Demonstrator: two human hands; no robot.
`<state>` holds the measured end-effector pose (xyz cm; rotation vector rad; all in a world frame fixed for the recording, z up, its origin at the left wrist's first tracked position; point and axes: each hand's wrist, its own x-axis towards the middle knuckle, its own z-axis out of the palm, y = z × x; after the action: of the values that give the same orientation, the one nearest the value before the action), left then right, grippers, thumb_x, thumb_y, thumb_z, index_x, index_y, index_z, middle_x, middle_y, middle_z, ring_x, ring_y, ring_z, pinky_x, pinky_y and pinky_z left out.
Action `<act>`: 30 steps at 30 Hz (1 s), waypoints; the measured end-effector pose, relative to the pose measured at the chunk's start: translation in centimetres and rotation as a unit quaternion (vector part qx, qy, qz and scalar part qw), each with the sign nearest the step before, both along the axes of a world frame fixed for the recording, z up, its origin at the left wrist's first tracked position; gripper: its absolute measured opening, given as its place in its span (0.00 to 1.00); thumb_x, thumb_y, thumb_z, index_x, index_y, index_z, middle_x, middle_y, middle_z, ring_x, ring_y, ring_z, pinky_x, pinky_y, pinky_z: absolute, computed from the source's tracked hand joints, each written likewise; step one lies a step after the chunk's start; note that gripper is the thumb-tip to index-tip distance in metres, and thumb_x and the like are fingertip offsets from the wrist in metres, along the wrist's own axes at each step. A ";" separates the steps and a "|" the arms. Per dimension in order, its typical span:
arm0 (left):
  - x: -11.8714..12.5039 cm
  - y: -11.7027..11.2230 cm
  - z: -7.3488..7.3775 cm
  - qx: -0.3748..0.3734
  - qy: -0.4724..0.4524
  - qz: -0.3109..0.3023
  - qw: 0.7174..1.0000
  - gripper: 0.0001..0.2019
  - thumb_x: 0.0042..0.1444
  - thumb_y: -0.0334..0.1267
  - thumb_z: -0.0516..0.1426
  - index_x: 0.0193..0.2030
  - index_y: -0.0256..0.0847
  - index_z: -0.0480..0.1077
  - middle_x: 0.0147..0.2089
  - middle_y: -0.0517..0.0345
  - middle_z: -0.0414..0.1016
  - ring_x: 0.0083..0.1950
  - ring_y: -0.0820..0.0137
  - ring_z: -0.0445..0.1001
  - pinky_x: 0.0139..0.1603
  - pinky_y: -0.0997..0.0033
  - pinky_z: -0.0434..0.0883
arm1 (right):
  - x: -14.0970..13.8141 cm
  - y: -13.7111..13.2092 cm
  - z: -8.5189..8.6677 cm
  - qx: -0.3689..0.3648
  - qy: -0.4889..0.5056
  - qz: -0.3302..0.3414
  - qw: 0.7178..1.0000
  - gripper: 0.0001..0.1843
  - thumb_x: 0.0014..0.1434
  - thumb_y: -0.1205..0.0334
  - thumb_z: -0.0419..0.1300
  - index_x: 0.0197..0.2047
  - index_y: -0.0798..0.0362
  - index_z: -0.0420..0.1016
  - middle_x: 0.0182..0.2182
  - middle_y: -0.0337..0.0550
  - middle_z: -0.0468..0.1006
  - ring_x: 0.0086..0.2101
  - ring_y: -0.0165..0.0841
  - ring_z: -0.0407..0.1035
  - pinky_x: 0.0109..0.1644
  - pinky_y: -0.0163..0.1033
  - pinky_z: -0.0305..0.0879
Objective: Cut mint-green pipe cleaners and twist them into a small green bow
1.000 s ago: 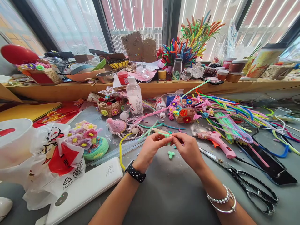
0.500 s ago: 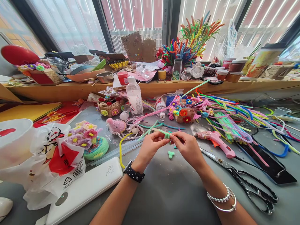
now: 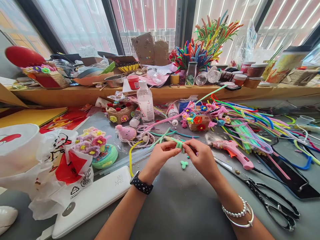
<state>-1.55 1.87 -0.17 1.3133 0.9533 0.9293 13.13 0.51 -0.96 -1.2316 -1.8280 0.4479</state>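
Observation:
Between my two hands, above the grey table, is a light green pipe cleaner (image 3: 179, 144), wound in several turns around a thin stick (image 3: 170, 138). My left hand (image 3: 161, 156) pinches the stick and the coil between thumb and forefinger. On the other side my right hand (image 3: 200, 154) has thumb and forefinger closed at the coil's right end; the fingertips partly hide it. Just below the hands lies a small green three-lobed pipe cleaner piece (image 3: 184, 164), touched by neither.
Right of my hands lie a pink glue gun (image 3: 233, 151), large black-handled scissors (image 3: 265, 196) and many loose pipe cleaners (image 3: 250, 130). On the left are a white power bank (image 3: 95, 203), a plastic bag (image 3: 67, 166) and a flowered ornament (image 3: 105, 156). A clear bottle (image 3: 145, 103) stands behind.
The whole view has shifted slightly, so things sit a little farther right. Both hands keep their pinch on the pipe cleaner, with the fingers barely moved.

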 end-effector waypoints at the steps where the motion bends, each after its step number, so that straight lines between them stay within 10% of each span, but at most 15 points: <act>1: 0.0 0.0 0.0 -0.005 -0.007 -0.004 1.000 0.10 0.45 0.36 0.58 0.36 0.37 0.73 0.33 0.56 0.74 0.37 0.69 0.68 0.37 0.73 0.63 | 0.0 0.0 0.0 0.006 -0.003 0.000 1.000 0.09 0.57 0.65 0.51 0.30 0.54 0.71 0.23 0.39 0.71 0.24 0.29 0.63 0.28 0.32 0.56; 9: 0.0 -0.1 0.0 -0.009 -0.012 0.007 1.000 0.14 0.51 0.41 0.53 0.43 0.39 0.69 0.40 0.53 0.71 0.42 0.68 0.68 0.38 0.72 0.66 | -0.1 0.0 0.0 0.021 -0.015 -0.001 1.000 0.09 0.57 0.65 0.51 0.30 0.54 0.71 0.23 0.40 0.70 0.25 0.30 0.62 0.29 0.33 0.56; 14: -0.3 -0.5 0.3 0.198 0.100 0.055 0.973 0.27 0.45 0.33 0.58 0.54 0.46 0.58 0.52 0.51 0.62 0.51 0.64 0.64 0.47 0.65 0.64 | 0.0 0.0 0.0 0.001 -0.001 -0.008 1.000 0.11 0.58 0.63 0.49 0.31 0.54 0.71 0.24 0.41 0.71 0.24 0.30 0.63 0.28 0.33 0.57; 18: -0.4 -0.7 0.7 0.335 0.173 0.043 0.925 0.13 0.48 0.34 0.57 0.43 0.45 0.70 0.48 0.53 0.67 0.52 0.64 0.63 0.53 0.63 0.59 | 0.1 0.0 0.1 0.004 -0.001 0.005 1.000 0.11 0.58 0.62 0.49 0.32 0.54 0.71 0.24 0.42 0.71 0.25 0.30 0.63 0.29 0.34 0.58; 30: -0.4 -0.3 0.0 0.376 0.178 0.127 0.900 0.06 0.51 0.35 0.55 0.31 0.43 0.73 0.33 0.57 0.76 0.37 0.69 0.71 0.46 0.68 0.63 | -0.1 -0.1 0.4 -0.127 0.092 0.069 0.985 0.12 0.56 0.59 0.52 0.34 0.55 0.73 0.25 0.41 0.75 0.25 0.29 0.66 0.27 0.31 0.60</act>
<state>-1.95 1.60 -0.18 2.1019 1.1100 1.3673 13.00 0.45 -0.56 -1.1907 -1.7419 0.8661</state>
